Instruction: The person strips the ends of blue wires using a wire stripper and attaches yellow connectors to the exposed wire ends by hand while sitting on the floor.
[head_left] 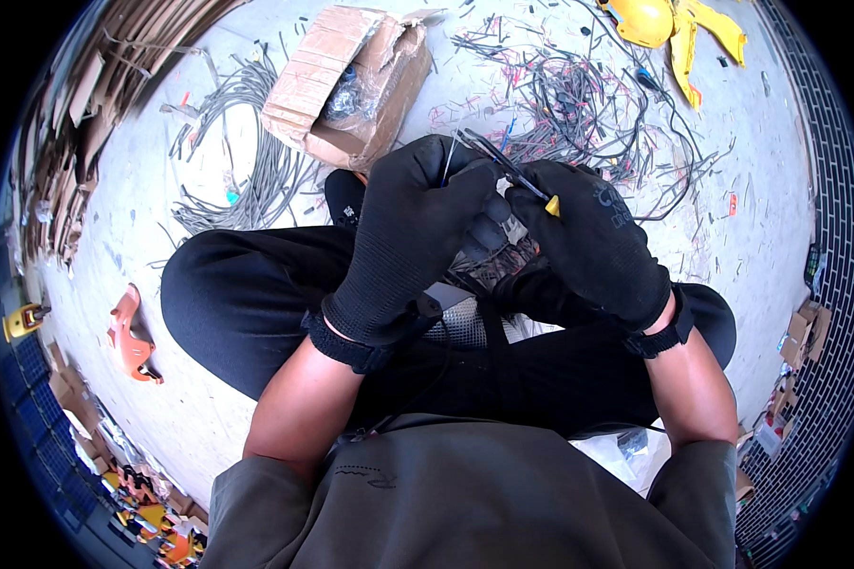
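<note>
My left hand (403, 228), in a black knitted glove, is closed with its fingertips pinching a thin pale wire (450, 159) that sticks up past the thumb. My right hand (593, 242), gloved alike, is wrapped round a pair of pliers (515, 174) with dark jaws and a yellow handle part. The jaws point up and left, close to the wire; whether they touch it I cannot tell. Both hands are almost together above my crossed legs. Under them, partly hidden, lies a heap of short wire pieces (512, 264).
Ahead on the floor stands a torn cardboard box (318, 81), with a coil of grey cable (247, 180) to its left. Tangled dark wires and clippings (579, 104) spread to the right. Yellow plastic parts (678, 33) lie far right, an orange plastic piece (131, 334) at left.
</note>
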Demonstrator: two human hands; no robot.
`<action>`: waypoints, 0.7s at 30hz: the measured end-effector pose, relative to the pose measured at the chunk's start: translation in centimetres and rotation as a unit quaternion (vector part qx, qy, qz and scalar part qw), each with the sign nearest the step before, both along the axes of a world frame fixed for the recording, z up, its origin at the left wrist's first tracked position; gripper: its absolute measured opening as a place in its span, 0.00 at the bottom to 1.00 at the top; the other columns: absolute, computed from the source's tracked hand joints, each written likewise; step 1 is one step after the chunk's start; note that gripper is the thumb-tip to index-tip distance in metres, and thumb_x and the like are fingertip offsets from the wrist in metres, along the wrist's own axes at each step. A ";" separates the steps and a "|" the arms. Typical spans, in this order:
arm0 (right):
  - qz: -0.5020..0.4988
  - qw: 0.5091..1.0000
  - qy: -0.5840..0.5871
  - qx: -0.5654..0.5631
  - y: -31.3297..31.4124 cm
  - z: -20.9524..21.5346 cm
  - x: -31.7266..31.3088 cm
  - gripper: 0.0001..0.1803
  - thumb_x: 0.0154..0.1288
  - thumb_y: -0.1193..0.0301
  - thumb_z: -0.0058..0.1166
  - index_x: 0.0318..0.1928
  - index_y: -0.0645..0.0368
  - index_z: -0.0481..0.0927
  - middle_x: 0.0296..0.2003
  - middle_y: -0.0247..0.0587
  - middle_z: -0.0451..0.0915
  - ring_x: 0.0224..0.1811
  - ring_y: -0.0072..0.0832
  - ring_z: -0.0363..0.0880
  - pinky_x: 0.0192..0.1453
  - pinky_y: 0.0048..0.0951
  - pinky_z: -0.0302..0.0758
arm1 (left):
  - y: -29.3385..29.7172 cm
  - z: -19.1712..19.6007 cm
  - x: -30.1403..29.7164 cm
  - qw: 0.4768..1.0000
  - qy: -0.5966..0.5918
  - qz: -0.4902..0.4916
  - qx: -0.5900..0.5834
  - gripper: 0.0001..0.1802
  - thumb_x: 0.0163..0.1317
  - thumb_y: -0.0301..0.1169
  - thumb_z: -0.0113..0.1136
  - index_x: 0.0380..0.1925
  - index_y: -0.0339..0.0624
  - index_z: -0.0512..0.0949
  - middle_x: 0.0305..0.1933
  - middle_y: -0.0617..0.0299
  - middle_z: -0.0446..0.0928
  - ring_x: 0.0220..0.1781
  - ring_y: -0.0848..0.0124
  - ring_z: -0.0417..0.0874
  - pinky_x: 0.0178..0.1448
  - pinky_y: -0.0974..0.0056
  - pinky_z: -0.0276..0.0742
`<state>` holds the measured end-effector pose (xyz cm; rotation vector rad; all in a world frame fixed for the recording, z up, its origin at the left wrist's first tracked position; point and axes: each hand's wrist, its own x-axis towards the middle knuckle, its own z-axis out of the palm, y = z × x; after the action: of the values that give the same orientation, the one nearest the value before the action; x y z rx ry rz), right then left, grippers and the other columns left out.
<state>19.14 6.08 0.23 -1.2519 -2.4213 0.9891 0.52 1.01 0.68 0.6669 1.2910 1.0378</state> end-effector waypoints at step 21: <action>-0.016 0.999 -0.048 0.016 0.0 0.3 -0.3 0.13 0.66 0.69 0.60 0.45 0.65 0.77 0.36 0.54 0.82 0.40 0.49 0.82 0.45 0.44 0.78 | -0.2 -1.5 -0.1 0.993 0.080 -0.024 0.082 0.09 0.71 0.31 0.57 0.37 0.36 0.80 0.25 0.69 0.76 0.22 0.84 0.71 0.25 0.75 0.65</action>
<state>18.80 6.05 0.53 -1.3513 -2.4702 0.8964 0.42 0.76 -0.84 0.9162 1.3302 1.0761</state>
